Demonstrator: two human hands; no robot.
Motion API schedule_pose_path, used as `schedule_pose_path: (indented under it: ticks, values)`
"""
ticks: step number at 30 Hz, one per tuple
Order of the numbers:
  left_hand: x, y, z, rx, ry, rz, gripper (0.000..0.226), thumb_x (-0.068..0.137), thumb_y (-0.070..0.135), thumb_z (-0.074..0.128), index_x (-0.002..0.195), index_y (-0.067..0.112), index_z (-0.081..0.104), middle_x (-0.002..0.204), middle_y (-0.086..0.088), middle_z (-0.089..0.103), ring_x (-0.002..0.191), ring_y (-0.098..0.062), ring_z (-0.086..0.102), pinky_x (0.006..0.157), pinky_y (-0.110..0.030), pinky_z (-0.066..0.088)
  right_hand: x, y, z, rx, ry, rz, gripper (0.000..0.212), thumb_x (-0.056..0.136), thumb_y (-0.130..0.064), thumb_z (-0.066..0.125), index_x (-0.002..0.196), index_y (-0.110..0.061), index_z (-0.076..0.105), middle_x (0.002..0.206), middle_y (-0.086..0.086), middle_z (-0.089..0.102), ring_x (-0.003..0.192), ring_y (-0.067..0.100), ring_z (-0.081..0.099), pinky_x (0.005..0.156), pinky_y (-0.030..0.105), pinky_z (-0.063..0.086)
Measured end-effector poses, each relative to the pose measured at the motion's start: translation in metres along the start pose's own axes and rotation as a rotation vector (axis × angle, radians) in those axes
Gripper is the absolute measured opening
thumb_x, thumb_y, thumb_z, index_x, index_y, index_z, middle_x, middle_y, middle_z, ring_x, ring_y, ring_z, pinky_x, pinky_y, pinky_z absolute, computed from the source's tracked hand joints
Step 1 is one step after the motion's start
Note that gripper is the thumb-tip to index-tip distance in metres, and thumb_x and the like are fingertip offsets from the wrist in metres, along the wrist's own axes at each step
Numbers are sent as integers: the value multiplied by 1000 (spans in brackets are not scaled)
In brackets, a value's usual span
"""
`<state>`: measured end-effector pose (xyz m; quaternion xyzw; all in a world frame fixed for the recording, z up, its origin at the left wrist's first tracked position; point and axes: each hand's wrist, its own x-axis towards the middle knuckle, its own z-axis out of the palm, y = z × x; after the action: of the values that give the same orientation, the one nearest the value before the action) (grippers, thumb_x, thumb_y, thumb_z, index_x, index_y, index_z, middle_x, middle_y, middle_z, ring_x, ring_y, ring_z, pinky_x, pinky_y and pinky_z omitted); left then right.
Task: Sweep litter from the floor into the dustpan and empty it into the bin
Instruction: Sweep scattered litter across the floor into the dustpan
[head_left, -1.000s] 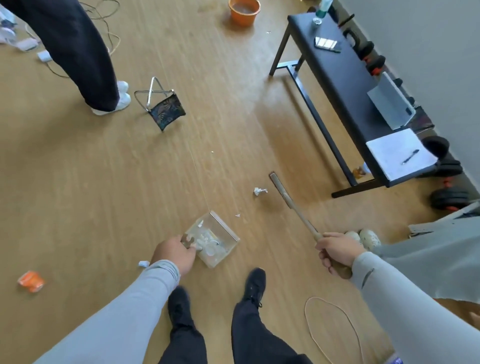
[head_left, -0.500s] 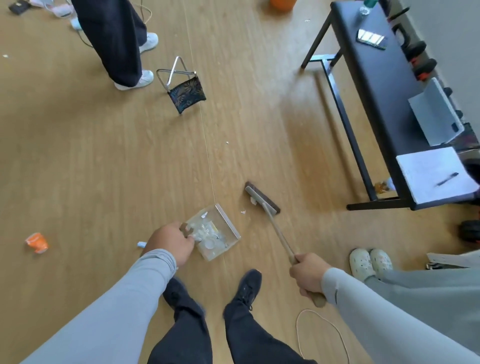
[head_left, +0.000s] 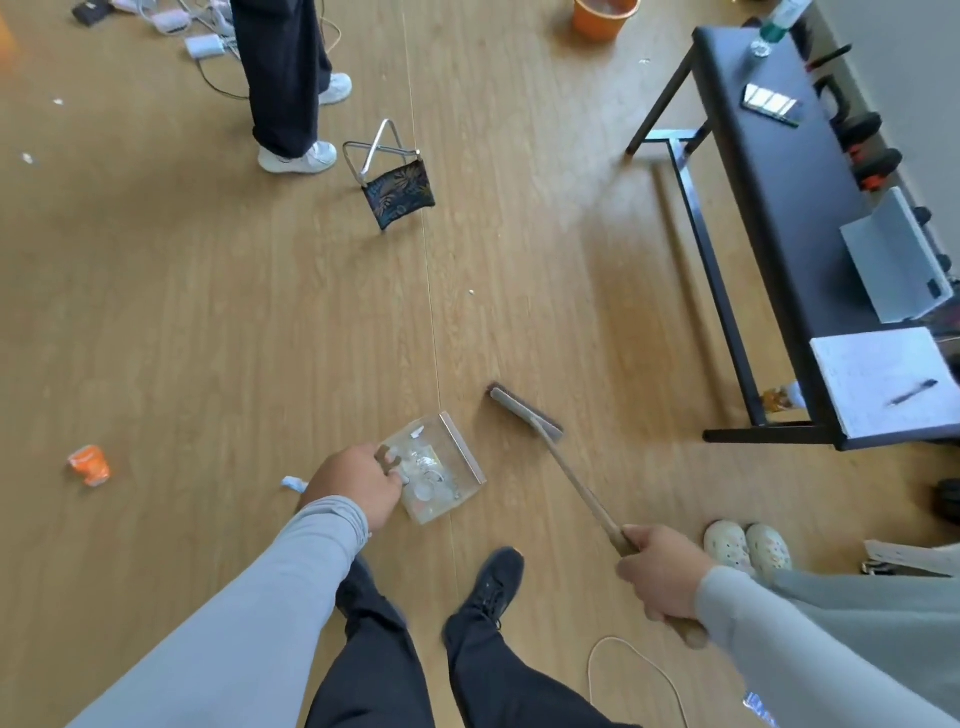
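My left hand (head_left: 358, 486) grips the handle of a clear dustpan (head_left: 441, 470) that rests on the wooden floor and holds several white scraps. My right hand (head_left: 662, 574) is closed around the wooden handle of a broom (head_left: 524, 410), whose brush head sits on the floor just right of the dustpan's metal lip. Loose litter lies to the left: an orange wrapper (head_left: 89, 464) and a small blue-white scrap (head_left: 294, 484) beside my left wrist. An orange bin (head_left: 602, 18) stands far away at the top.
Another person's legs (head_left: 283, 78) stand at the top left beside cables. A small folding stool (head_left: 397, 182) lies ahead. A black bench (head_left: 789, 218) with a notepad and a pen runs along the right wall. Pale clogs (head_left: 748, 545) and a cord (head_left: 639, 670) lie near my feet.
The broom head swung left from out in front to right beside the dustpan's lip, and the white scrap that lay between them is no longer on the floor. The dustpan stayed put.
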<state>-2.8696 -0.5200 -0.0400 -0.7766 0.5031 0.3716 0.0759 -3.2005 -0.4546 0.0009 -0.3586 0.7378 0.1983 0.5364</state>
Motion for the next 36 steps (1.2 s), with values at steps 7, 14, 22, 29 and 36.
schedule_pose_path:
  ticks: [7, 14, 22, 29, 36]
  values:
    - [3, 0, 1, 16, 24, 4, 6, 94, 35, 58, 95, 29, 59, 78, 8, 61, 74, -19, 62, 68, -30, 51, -11, -10, 32, -21, -232, -13, 46, 90, -13, 48, 133, -27, 52, 83, 4, 65, 59, 18, 62, 61, 32, 59]
    - [-10, -6, -2, 15, 3, -6, 17, 95, 35, 58, 107, 26, 65, 90, 3, 68, 81, -22, 65, 76, -33, 55, -41, 48, -40, 473, -272, -5, 37, 96, -5, 56, 131, -16, 55, 67, 13, 51, 40, 18, 39, 37, 22, 35]
    - [-18, 17, -46, -98, 81, -33, 12, 91, 32, 64, 94, 23, 71, 83, 1, 71, 77, -22, 66, 72, -29, 51, -28, 50, -70, 531, -9, 18, 38, 95, -5, 53, 132, -14, 48, 52, 10, 49, 33, 17, 41, 37, 21, 36]
    - [9, 36, -77, -86, 115, 8, 7, 92, 31, 65, 86, 27, 63, 75, 6, 65, 71, -19, 61, 69, -28, 44, 29, 14, -75, 546, 41, 157, 16, 94, -6, 48, 102, 6, 57, 48, 11, 53, 41, 20, 45, 48, 26, 37]
    - [79, 56, -85, 14, 45, 45, 15, 92, 34, 61, 104, 26, 66, 82, 4, 66, 74, -22, 64, 69, -28, 49, 24, -71, -36, 553, -167, 240, 20, 90, -5, 45, 102, 3, 59, 54, 11, 52, 36, 18, 41, 45, 23, 34]
